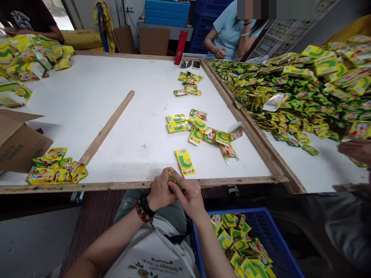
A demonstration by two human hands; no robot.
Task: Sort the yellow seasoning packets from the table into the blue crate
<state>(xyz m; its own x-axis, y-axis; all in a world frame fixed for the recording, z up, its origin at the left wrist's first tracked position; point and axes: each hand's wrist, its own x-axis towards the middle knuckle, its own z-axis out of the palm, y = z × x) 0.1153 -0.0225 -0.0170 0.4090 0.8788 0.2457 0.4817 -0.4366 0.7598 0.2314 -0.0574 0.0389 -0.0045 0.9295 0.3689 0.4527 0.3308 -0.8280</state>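
My left hand (160,192) and my right hand (188,195) meet at the near wooden edge of the white table (116,116). Both are closed together around a small stack of yellow-green sachets (174,180), mostly hidden by the fingers. Just beyond the hands a single yellow sachet (184,162) lies flat on the table. Farther out, a loose cluster of sachets (203,131) lies scattered, with a smaller group (189,83) behind it. My left wrist wears beaded bracelets.
A blue crate (269,239) with sachets sits by my right knee. A wooden strip (107,127) lies diagonally. Sachets (55,170) and a cardboard box (17,143) are at left. A big sachet heap (304,88) covers the right table; another person's hand (356,150) reaches there. Other people stand behind.
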